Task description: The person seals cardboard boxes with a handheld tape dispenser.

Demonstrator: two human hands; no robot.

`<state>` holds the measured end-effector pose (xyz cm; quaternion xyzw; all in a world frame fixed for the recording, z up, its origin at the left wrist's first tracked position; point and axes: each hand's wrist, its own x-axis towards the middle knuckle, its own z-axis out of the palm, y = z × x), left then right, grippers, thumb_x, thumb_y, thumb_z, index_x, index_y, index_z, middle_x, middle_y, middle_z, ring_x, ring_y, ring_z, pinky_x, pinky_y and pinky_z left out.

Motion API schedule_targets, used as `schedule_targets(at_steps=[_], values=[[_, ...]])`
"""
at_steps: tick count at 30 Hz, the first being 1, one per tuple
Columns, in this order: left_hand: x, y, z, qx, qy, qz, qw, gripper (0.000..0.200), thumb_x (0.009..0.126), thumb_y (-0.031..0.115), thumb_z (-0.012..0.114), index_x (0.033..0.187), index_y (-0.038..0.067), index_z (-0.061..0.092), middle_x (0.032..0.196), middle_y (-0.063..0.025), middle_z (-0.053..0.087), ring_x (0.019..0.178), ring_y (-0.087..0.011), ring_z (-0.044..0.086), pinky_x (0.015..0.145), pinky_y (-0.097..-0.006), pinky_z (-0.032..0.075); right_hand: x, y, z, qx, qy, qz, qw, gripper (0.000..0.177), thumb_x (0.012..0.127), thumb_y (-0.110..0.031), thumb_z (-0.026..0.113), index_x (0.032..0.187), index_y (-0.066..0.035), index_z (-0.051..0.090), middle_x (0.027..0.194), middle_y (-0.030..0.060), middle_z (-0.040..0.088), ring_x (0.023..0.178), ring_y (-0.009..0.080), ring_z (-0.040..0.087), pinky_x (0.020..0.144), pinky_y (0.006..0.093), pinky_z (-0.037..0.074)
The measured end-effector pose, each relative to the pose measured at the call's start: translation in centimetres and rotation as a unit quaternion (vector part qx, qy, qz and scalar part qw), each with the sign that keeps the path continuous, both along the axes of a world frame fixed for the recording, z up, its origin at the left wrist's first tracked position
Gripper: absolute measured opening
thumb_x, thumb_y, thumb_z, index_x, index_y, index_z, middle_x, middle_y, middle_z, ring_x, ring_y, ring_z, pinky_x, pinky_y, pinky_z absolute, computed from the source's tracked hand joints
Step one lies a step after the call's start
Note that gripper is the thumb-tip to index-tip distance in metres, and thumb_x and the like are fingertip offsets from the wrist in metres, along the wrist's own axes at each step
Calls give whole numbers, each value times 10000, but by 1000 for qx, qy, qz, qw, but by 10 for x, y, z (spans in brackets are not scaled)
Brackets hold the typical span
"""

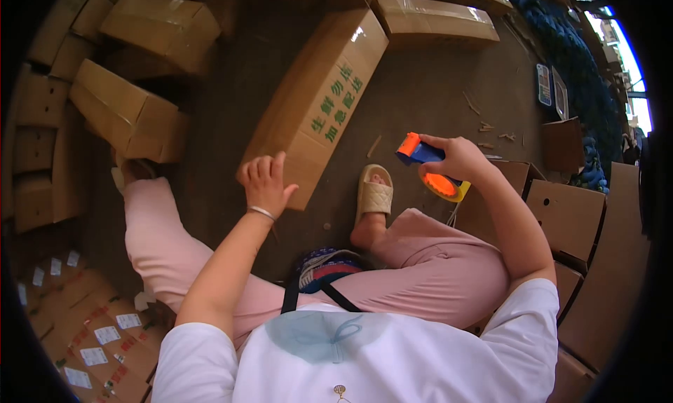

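Observation:
A long cardboard box point(319, 101) with green printed characters stands at the centre, slanting up to the right. On its near end rests my left hand point(266, 183), fingers spread and a bracelet at the wrist. To the right of the box, my right hand point(456, 158) is wrapped round a blue and orange tape dispenser point(420, 153) with a yellow roll of tape on it. The dispenser is held in the air above the floor, apart from the box.
Taped boxes point(126, 108) lie at the left, another box point(434, 21) at the top. Flattened cartons point(91, 333) with white labels fill the lower left. Open cartons point(564, 210) stand at the right, near a scale point(552, 87) and blue netting point(561, 45). Scraps lie on the floor.

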<state>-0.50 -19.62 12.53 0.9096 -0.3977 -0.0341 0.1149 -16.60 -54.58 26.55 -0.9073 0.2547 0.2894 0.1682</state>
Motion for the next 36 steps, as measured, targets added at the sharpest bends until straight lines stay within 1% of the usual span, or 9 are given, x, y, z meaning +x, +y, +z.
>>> schedule_targets(at_steps=[3, 7, 10, 13, 20, 26, 28, 31, 36], values=[[-33, -13, -14, 35, 19, -11, 999, 959, 654, 331, 829, 1456, 190, 322, 1426, -113, 307, 1372, -348, 236, 1130, -574, 149, -12, -6, 3, 24, -46, -72, 996, 785, 669, -505, 737, 1368, -210, 536, 1033, 189, 691, 957, 343, 663, 867, 390, 511], [-35, 38, -54, 138, -23, -99, 985, 715, 854, 224, 596, 1489, 330, 285, 1603, -47, 100, 1470, -376, 36, 1085, -726, 61, -17, -12, 26, -2, -91, -93, 991, 767, 687, -474, 738, 1375, -206, 529, 1031, 185, 693, 952, 334, 667, 866, 376, 508], [-2, 63, -25, 170, -139, -152, 964, 771, 854, 223, 625, 1513, 305, 234, 1601, -83, 94, 1461, -398, 51, 1114, -674, 115, -17, -21, 24, 22, -139, -140, 980, 750, 695, -442, 749, 1374, -209, 529, 1040, 186, 693, 957, 331, 668, 875, 374, 503], [28, 81, -23, -25, 182, 164, 969, 909, 814, 264, 725, 1522, 123, 173, 1558, -221, 148, 1426, -413, 181, 1149, -482, 226, -21, -36, 9, 40, -193, -172, 965, 749, 679, -413, 775, 1362, -209, 543, 1080, 195, 684, 979, 314, 669, 903, 365, 491], [18, 72, -67, -120, 273, 250, 921, 961, 829, 167, 728, 1510, 39, 63, 1472, -247, 310, 1309, -346, 414, 1027, -373, 411, -56, -94, -3, 109, -191, -328, 919, 847, 698, -417, 760, 1416, -72, 470, 1189, 170, 636, 1046, 215, 631, 929, 303, 462], [24, 74, -60, -117, 283, 243, 920, 886, 832, 127, 716, 1483, 54, 119, 1403, -214, 408, 1258, -330, 469, 993, -370, 432, -56, -55, -52, 116, 86, -103, 984, 1179, 596, -463, 776, 1507, 2, 191, 1145, 256, 635, 1069, 355, 619, 954, 359, 465], [29, 76, -63, -95, 301, 261, 912, 851, 836, 124, 711, 1465, 56, 142, 1365, -216, 449, 1248, -329, 481, 991, -375, 427, -55, -44, -69, 18, 174, -68, 982, 1181, 576, -507, 777, 1471, 45, 238, 1145, 243, 633, 1044, 335, 632, 884, 365, 507], [30, 82, -77, -95, 265, 255, 925, 835, 836, 119, 709, 1455, 52, 153, 1335, -217, 478, 1231, -330, 497, 1002, -378, 408, -61, -47, -89, -38, 149, -93, 984, 887, 620, -499, 766, 1271, 23, 464, 1005, 181, 682, 953, 313, 666, 807, 394, 535], [29, 81, -80, -108, 276, 268, 916, 842, 832, 122, 712, 1457, 53, 153, 1340, -215, 474, 1243, -341, 488, 1028, -373, 378, -72, -41, -107, -63, 141, 11, 988, 675, 706, -495, 718, 1192, -55, 559, 994, 146, 692, 940, 283, 674, 811, 397, 536]])
